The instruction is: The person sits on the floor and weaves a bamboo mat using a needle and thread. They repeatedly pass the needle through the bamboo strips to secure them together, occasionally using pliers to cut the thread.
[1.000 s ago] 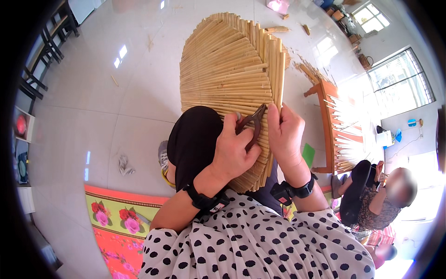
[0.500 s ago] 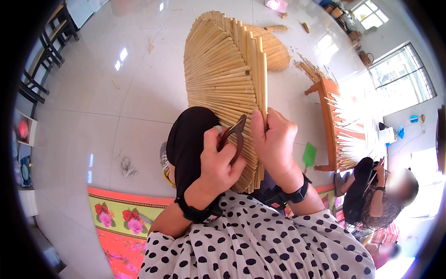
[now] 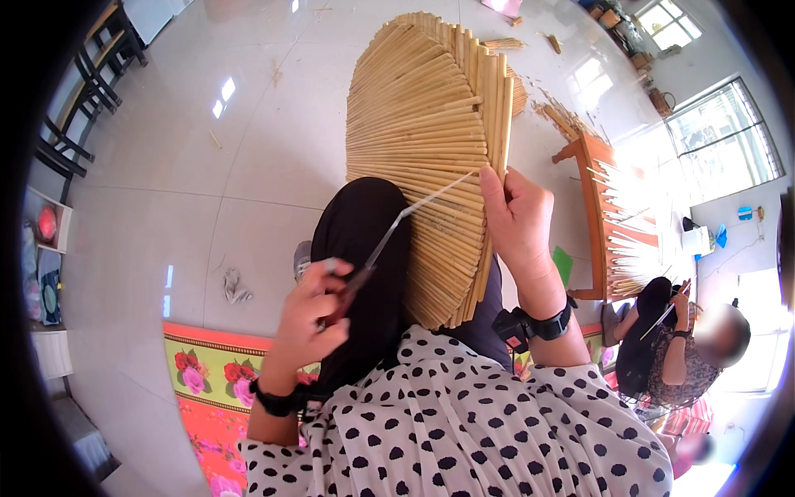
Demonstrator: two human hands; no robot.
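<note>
A rounded, fan-like panel of pale straw-coloured stalks (image 3: 422,124) stands tilted across my lap, against my dark-trousered knee (image 3: 356,224). My right hand (image 3: 526,215) grips its thick right edge, thumb in front and fingers mostly behind. My left hand (image 3: 310,311) is closed round a brown-handled hand tool (image 3: 352,291), blurred by motion; I cannot tell whether it is pliers or scissors. From the tool's tip a thin whitish strand (image 3: 439,193) runs taut up to the panel's edge beside my right thumb.
A floral mat (image 3: 215,381) lies under me. To the right, a wooden stand (image 3: 592,224) bears several pale stalks; a seated person (image 3: 683,356) holds sticks beyond it. A crumpled cloth (image 3: 236,286) and stalk scraps (image 3: 559,116) lie on the tiles. Dark chairs (image 3: 74,124) stand left.
My left hand has drawn the tool away from the panel, down and to the left, with the strand stretched out. My right hand and the panel have shifted slightly right in view.
</note>
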